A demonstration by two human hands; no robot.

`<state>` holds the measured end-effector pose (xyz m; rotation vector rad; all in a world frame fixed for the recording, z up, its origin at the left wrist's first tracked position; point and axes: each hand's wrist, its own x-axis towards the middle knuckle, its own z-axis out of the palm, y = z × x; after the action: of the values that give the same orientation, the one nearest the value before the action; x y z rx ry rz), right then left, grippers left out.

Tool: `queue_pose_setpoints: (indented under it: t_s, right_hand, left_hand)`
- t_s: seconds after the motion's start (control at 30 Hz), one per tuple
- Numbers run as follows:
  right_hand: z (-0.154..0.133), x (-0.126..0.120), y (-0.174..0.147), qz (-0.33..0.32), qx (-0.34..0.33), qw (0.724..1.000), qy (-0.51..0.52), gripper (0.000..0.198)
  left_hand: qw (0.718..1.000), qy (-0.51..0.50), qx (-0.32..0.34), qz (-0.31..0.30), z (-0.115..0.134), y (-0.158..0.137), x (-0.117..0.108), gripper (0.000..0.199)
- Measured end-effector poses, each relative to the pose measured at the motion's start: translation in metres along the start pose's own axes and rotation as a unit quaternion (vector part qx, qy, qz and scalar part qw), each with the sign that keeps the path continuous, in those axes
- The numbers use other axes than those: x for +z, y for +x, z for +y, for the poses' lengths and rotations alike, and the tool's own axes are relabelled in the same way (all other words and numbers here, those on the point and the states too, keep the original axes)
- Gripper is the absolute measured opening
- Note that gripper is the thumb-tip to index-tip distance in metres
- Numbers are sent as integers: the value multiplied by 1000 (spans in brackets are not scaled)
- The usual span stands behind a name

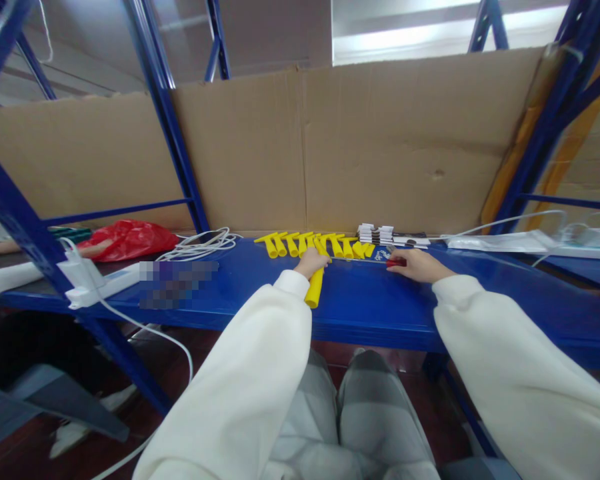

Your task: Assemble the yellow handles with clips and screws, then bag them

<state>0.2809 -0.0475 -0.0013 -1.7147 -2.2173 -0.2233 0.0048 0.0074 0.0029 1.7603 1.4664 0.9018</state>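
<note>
My left hand (310, 262) is closed around a yellow T-shaped piece with a round tubular end (315, 293), which points toward me over the blue table. Between the fingertips of my right hand (421, 266) is a small red-handled tool (395, 263); its exact kind is hard to make out. A thin rod-like line runs from the tool toward the yellow piece. Behind my left hand lies a row of similar yellow T-shaped pieces (293, 244). Small shiny bits (381, 254) lie beside my right fingertips, too small to name.
Stacked white-and-dark strips (376, 234) lie at the back. A white cable coil (203, 244), a red plastic bag (133, 240) and a white power strip (113, 281) are at left. A cardboard panel (380, 147) walls the back; blue posts (167, 127) frame the table (365, 300). Another person's arm reaches the bag.
</note>
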Motion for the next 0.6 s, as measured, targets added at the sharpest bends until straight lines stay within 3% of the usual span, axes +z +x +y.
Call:
queue_pose_setpoints:
  t_s: [0.23,0.6]
  right_hand:
    - [0,-3,-2,1,7,1000,-4,22]
    - [7,5,2,14,24,1000,-6,20]
  left_hand:
    - [990,-127,-61,-17,13,-12,-3,12]
    - [987,-140,-64,-42,11,-11,-3,19]
